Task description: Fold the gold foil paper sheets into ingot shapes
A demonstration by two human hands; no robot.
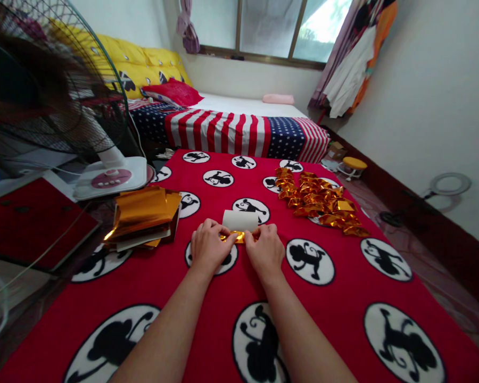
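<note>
A sheet of gold foil paper (240,220) lies in front of me, its white back curling up and a gold folded edge toward me. My left hand (208,246) pinches the left end of that edge, fingers bent. At the right end, my right hand (265,248) presses with thumb and fingers closed on the same strip. The fingertips partly cover the fold. To the left sits a stack of gold foil sheets (146,213), some showing white backs. Several folded gold foil pieces (317,199) lie in rows on the right.
A red cloth with monkey prints (259,284) covers the surface under my hands. At the left stands a fan (112,178) on a white base. Beyond is a bed with a striped, starred cover (227,130). A yellow-topped stool (354,163) stands on the floor at right.
</note>
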